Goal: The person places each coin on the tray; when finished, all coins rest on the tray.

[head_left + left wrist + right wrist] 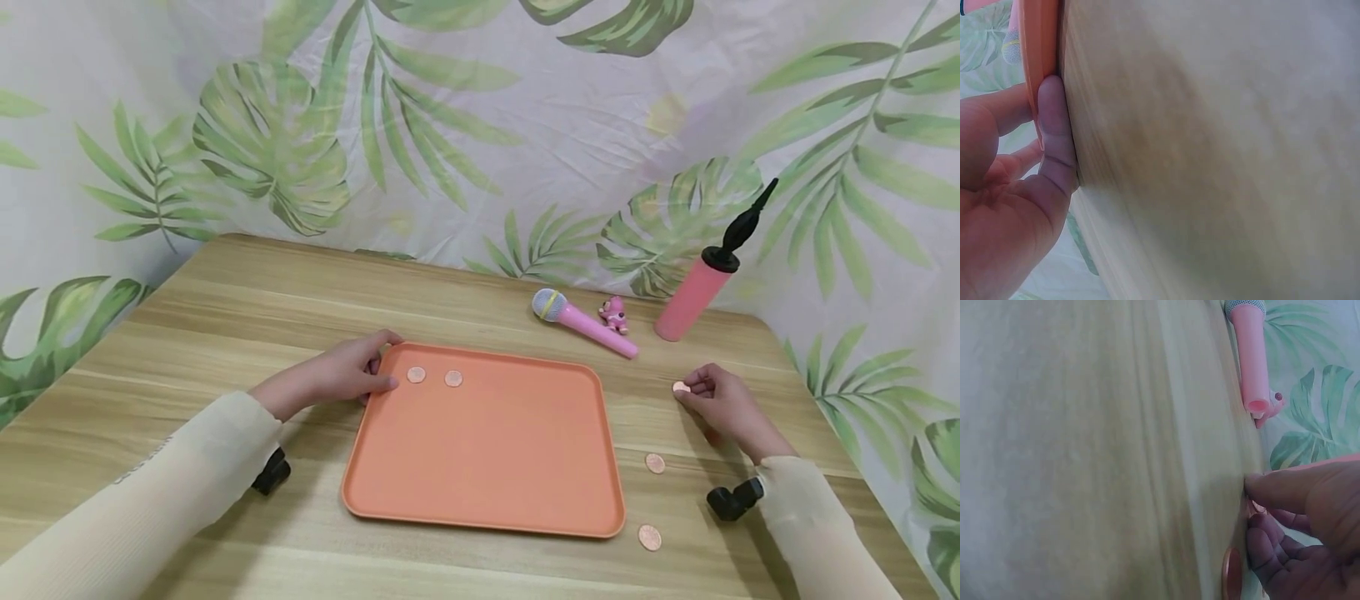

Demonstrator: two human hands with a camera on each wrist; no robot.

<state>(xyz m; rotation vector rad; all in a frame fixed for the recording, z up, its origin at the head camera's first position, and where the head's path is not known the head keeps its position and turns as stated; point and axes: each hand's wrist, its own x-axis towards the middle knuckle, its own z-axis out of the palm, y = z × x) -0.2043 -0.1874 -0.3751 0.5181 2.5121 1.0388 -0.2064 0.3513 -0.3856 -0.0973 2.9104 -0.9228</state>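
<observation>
An orange rectangular tray (495,450) lies on the wooden table. At its far left corner my left hand (341,372) grips the rim, thumb over the top; the left wrist view has a finger against the underside of the tray edge (1040,56). Two copper coins, one coin (416,375) beside another coin (453,378), lie flat inside near that corner. To the right of the tray, my right hand (723,406) pinches a copper coin (680,387) between thumb and fingers, close to the tabletop. Nearer me on the table lie a coin (655,463) and another coin (649,537).
Behind the tray's right side lies a pink toy microphone (588,327), with a small pink figurine (613,315) beside it. A pink hand pump (693,292) with a black top stands at the back right. A leaf-patterned cloth (435,150) hangs behind the table.
</observation>
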